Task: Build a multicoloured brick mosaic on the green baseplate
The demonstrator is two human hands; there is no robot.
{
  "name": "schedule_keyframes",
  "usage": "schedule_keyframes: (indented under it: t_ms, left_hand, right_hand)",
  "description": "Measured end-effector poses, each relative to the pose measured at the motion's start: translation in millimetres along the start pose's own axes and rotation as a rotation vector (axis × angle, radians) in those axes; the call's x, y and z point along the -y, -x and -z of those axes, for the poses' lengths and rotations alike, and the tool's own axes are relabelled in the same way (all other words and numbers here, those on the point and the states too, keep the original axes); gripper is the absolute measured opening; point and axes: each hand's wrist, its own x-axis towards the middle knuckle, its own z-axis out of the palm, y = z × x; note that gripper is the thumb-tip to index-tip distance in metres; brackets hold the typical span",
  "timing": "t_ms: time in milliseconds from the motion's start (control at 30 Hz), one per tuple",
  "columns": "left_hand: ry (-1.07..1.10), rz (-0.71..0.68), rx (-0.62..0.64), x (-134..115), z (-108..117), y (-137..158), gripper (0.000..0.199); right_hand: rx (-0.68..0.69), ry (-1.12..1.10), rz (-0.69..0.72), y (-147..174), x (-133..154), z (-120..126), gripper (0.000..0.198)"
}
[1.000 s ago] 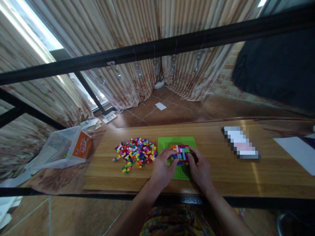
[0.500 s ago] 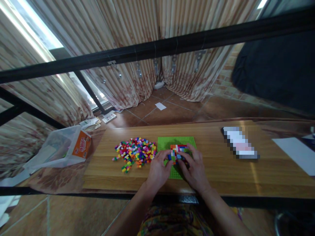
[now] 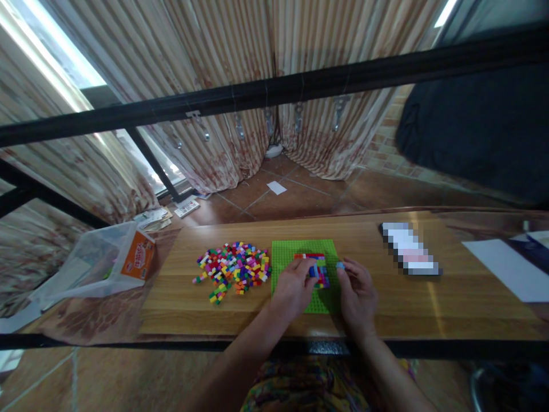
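A green baseplate lies on the wooden table, bearing a block of multicoloured toy bricks near its middle. Over this block, my left hand pinches a blue brick between thumb and fingers; whether that brick touches the block I cannot tell. My right hand is at the baseplate's right edge, its fingers curled. A small light blue brick shows at its thumb and fingertips. The left hand covers the block's left part.
Many loose bricks form a pile left of the baseplate. A clear plastic box with an orange label stands beyond the table's left end. To the right are a blurred-out phone and white paper. A dark rail crosses behind.
My right hand has moved right, off the brick block, with a light blue brick at its fingertips. My left hand has shifted slightly right over the block.
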Motion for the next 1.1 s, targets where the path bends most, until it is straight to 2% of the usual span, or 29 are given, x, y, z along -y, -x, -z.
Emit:
schedule_keyframes:
  t_ms: [133,533,1100]
  left_hand:
    - [-0.043,-0.014,0.023,-0.9,-5.5,-7.3,0.036]
    - [0.096,0.095,0.026,1.1,-3.2,-7.1,0.041]
    - [0.051,0.026,-0.044,3.1,-3.5,-5.6,0.033]
  right_hand:
    - [-0.002,-0.044,-0.069,-2.2,-3.6,-0.1,0.028]
    - [0.071,0.062,-0.016,-2.7,-1.6,-0.7,0.027]
    - [0.091,0.076,-0.036,-1.7,-2.3,-0.7,0.028]
